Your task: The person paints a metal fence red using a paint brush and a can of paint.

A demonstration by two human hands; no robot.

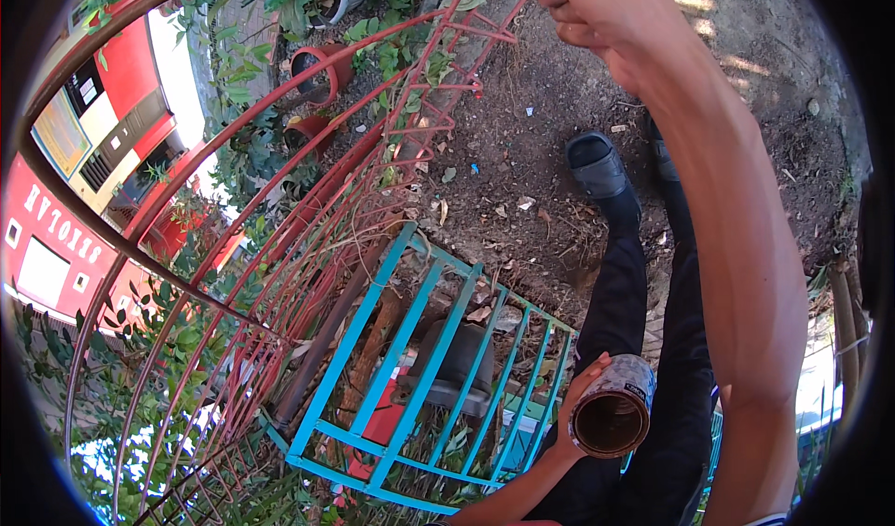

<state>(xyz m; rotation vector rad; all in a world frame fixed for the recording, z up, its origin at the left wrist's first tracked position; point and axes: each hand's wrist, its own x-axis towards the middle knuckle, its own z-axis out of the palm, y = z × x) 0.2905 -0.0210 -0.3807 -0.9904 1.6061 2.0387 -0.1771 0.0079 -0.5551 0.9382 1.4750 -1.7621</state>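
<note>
One can (626, 382) and two sandals (601, 176) show.

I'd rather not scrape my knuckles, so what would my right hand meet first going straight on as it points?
Your right hand would probably meet the thin, zigzag red metal bars of the fence, just ahead and left; depth is unclear, so it may already be touching them.

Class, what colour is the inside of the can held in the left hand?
Dark brown; the can shows its inside best in the head view.
</note>
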